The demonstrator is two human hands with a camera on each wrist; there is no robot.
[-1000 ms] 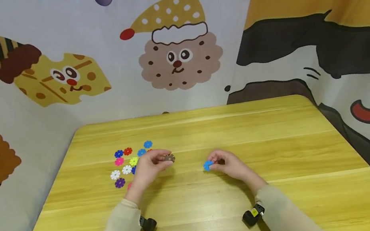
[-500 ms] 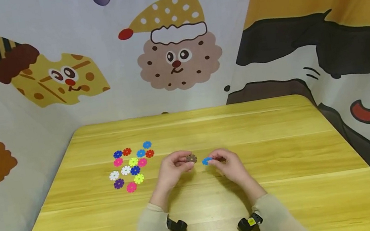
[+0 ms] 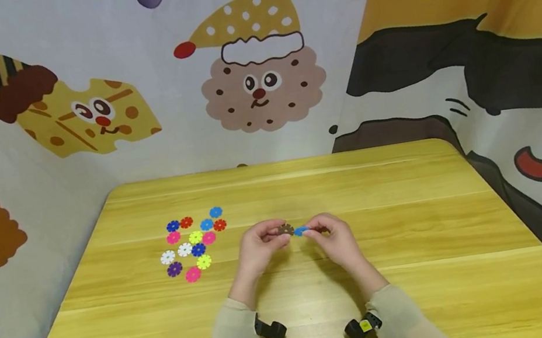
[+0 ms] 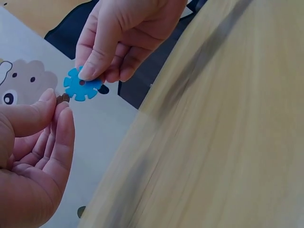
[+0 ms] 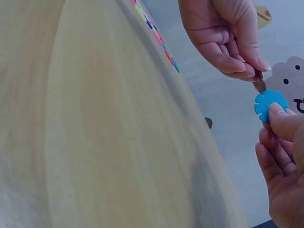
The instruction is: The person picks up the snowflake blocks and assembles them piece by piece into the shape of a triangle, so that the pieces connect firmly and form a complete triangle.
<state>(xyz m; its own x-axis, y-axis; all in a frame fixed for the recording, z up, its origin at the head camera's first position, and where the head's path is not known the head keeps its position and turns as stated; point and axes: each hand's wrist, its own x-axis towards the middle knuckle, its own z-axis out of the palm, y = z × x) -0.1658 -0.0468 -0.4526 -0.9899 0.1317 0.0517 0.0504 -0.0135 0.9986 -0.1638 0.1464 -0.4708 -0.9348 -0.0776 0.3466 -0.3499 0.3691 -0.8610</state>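
Observation:
My left hand (image 3: 257, 248) pinches a brown notched disc (image 3: 286, 230) between thumb and fingers. In my right hand (image 3: 335, 240) is a blue notched disc (image 3: 300, 231), gripped by thumb and forefinger. Both are held above the table, edge against edge. The wrist views show the blue disc (image 4: 80, 86) face-on and the brown disc (image 5: 259, 82) nearly edge-on, so they meet at an angle. How deep their notches sit in each other cannot be told. Fingers hide part of each disc.
Several loose notched discs lie on the wooden table (image 3: 417, 217) left of my hands, among them a purple disc (image 3: 174, 269), a white disc (image 3: 168, 257) and a red disc (image 3: 219, 225). A printed cloth (image 3: 142, 160) hangs behind the table's far edge.
My left hand has come right from beside the loose discs, carrying the brown disc to the blue one. The right hand has shifted only slightly. The discs were apart and now meet.

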